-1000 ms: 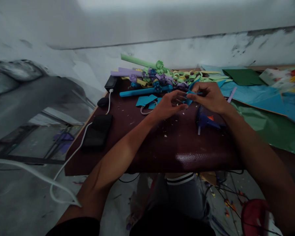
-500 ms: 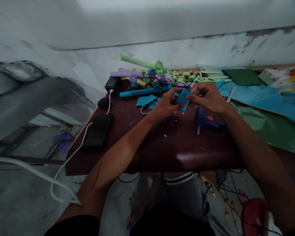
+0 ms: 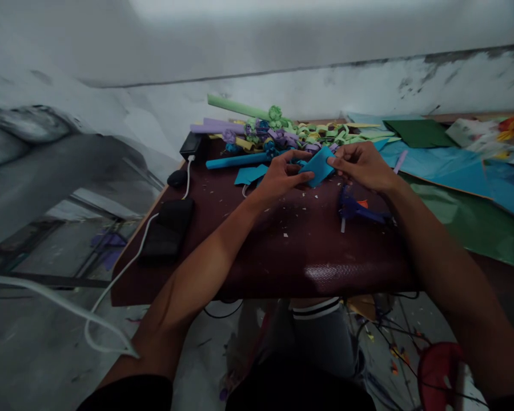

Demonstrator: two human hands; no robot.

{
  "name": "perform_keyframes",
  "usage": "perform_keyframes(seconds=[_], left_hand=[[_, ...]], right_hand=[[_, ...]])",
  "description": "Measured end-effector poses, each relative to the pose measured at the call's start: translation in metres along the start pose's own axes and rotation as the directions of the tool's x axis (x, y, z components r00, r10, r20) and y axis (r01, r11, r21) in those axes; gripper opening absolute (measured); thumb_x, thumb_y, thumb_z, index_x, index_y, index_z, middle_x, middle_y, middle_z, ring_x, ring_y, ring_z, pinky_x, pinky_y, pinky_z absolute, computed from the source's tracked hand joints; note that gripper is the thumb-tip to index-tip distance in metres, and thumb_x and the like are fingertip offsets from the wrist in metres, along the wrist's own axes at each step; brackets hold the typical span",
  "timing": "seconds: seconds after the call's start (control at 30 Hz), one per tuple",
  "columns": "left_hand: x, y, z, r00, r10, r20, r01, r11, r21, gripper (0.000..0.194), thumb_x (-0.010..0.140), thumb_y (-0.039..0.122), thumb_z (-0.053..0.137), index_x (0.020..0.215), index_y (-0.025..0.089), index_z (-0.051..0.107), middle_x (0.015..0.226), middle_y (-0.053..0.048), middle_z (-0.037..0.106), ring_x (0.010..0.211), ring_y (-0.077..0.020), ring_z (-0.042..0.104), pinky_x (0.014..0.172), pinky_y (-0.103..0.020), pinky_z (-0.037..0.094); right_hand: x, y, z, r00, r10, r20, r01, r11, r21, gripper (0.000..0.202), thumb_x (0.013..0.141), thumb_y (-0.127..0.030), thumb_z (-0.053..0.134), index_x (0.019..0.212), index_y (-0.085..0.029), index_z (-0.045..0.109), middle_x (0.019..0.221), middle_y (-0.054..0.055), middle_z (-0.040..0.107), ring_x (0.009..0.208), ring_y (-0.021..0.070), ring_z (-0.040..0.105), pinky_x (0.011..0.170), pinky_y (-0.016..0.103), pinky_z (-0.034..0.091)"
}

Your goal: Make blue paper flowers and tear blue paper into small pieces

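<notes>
Between my hands, above the dark red table (image 3: pixel 282 251), is a small piece of blue paper (image 3: pixel 320 166). My left hand (image 3: pixel 286 174) pinches its left side, thumb in front and fingers behind. My right hand (image 3: pixel 362 164) grips its upper right edge between thumb and fingertips. More blue paper pieces (image 3: pixel 249 174) lie on the table left of my left hand, partly hidden by it. Just behind my hands are a blue paper tube (image 3: pixel 235 161) and a heap of paper flowers and curled strips (image 3: pixel 282 136). Below my right hand lies a dark blue tool (image 3: pixel 360 210), perhaps scissors, with an orange spot.
A black device (image 3: pixel 167 231) with a white cable (image 3: pixel 148 234) rests at the table's left edge, near a black box (image 3: pixel 192 145). Blue sheets (image 3: pixel 443 168) and green sheets (image 3: pixel 449 214) cover the right side. Paper scraps dot the tabletop. A wall stands behind.
The blue paper has turned and now shows a longer, slanted face between my hands. My left hand has shifted slightly left. The whole view has drifted a little.
</notes>
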State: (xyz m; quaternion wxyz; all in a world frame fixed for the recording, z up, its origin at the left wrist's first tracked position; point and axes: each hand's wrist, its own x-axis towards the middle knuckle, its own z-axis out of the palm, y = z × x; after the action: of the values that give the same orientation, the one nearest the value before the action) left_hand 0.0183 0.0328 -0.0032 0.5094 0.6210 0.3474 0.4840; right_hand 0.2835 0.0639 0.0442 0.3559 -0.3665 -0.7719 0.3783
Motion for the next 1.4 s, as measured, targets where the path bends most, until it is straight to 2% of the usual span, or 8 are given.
perform_keyframes(seconds=[0.2, 0.37, 0.67, 0.83, 1.17, 1.23, 1.33, 1.4], left_hand=[[0.000, 0.003, -0.006, 1.000, 0.026, -0.014, -0.025, 0.998, 0.055, 0.078, 0.079, 0.065, 0.106, 0.132, 0.020, 0.071, 0.099, -0.008, 0.085, 0.088, -0.0246, 0.086, 0.081, -0.040, 0.074], [0.003, -0.002, -0.012, 0.997, 0.071, -0.001, -0.071, 0.990, 0.119, 0.078, 0.080, 0.068, 0.104, 0.131, 0.019, 0.071, 0.090, -0.007, 0.082, 0.087, -0.0282, 0.085, 0.083, -0.046, 0.075], [0.002, -0.001, -0.011, 0.995, 0.100, -0.008, -0.098, 0.986, 0.133, 0.076, 0.078, 0.074, 0.104, 0.121, 0.019, 0.074, 0.091, -0.008, 0.085, 0.084, -0.0274, 0.084, 0.082, -0.047, 0.075], [0.003, -0.001, -0.011, 0.991, 0.137, -0.004, -0.135, 0.981, 0.141, 0.067, 0.082, 0.066, 0.103, 0.119, 0.018, 0.075, 0.092, -0.007, 0.084, 0.083, -0.0243, 0.083, 0.080, -0.042, 0.074], [0.004, -0.004, -0.012, 0.988, 0.156, -0.004, -0.154, 0.977, 0.148, 0.054, 0.085, 0.057, 0.102, 0.114, 0.020, 0.076, 0.100, -0.007, 0.085, 0.086, -0.0229, 0.082, 0.082, -0.042, 0.073], [0.004, -0.006, -0.011, 0.987, 0.159, 0.008, -0.159, 0.975, 0.154, 0.052, 0.085, 0.052, 0.102, 0.116, 0.019, 0.076, 0.098, -0.007, 0.085, 0.085, -0.0232, 0.083, 0.081, -0.041, 0.072], [0.003, -0.007, -0.009, 0.989, 0.146, 0.037, -0.151, 0.971, 0.187, 0.056, 0.084, 0.050, 0.102, 0.123, 0.019, 0.076, 0.093, -0.005, 0.084, 0.082, -0.0225, 0.083, 0.078, -0.038, 0.070], [0.001, -0.007, -0.007, 0.989, 0.127, 0.079, -0.141, 0.970, 0.198, 0.062, 0.083, 0.051, 0.103, 0.129, 0.020, 0.074, 0.089, -0.003, 0.082, 0.079, -0.0224, 0.083, 0.075, -0.037, 0.069]], right_hand=[[0.000, 0.005, -0.003, 1.000, 0.004, 0.019, -0.004, 1.000, 0.002, 0.060, 0.091, -0.075, 0.094, 0.074, -0.025, 0.067, 0.066, 0.001, 0.065, 0.051, 0.0122, 0.050, 0.047, 0.035, 0.039], [-0.001, 0.006, -0.005, 1.000, -0.008, 0.027, 0.009, 1.000, -0.019, 0.055, 0.092, -0.069, 0.096, 0.075, -0.026, 0.067, 0.062, 0.001, 0.063, 0.051, 0.0134, 0.047, 0.047, 0.036, 0.037], [-0.002, 0.001, -0.006, 0.999, -0.015, 0.047, 0.017, 0.999, -0.047, 0.057, 0.093, -0.072, 0.094, 0.072, -0.025, 0.066, 0.061, -0.001, 0.061, 0.051, 0.0129, 0.047, 0.049, 0.036, 0.034], [-0.002, 0.001, -0.006, 0.997, -0.012, 0.070, 0.015, 0.999, -0.041, 0.058, 0.096, -0.071, 0.091, 0.073, -0.025, 0.066, 0.060, 0.000, 0.061, 0.051, 0.0123, 0.048, 0.050, 0.036, 0.035], [-0.002, 0.001, -0.006, 0.997, -0.009, 0.083, 0.012, 0.999, -0.038, 0.059, 0.094, -0.074, 0.092, 0.072, -0.024, 0.068, 0.059, 0.000, 0.060, 0.051, 0.0124, 0.047, 0.051, 0.035, 0.034], [0.000, 0.003, -0.005, 0.998, -0.025, 0.049, 0.028, 0.999, -0.045, 0.057, 0.090, -0.073, 0.096, 0.075, -0.026, 0.069, 0.063, 0.000, 0.060, 0.056, 0.0142, 0.048, 0.054, 0.036, 0.036], [0.002, 0.005, -0.001, 0.995, -0.100, -0.026, 0.098, 0.993, -0.059, 0.049, 0.082, -0.069, 0.102, 0.092, -0.027, 0.079, 0.079, 0.001, 0.069, 0.071, 0.0187, 0.056, 0.062, 0.037, 0.044], [0.002, 0.003, 0.002, 0.990, -0.138, -0.004, 0.137, 0.987, -0.084, 0.047, 0.083, -0.067, 0.102, 0.101, -0.028, 0.084, 0.093, 0.003, 0.077, 0.083, 0.0216, 0.063, 0.071, 0.038, 0.049]])
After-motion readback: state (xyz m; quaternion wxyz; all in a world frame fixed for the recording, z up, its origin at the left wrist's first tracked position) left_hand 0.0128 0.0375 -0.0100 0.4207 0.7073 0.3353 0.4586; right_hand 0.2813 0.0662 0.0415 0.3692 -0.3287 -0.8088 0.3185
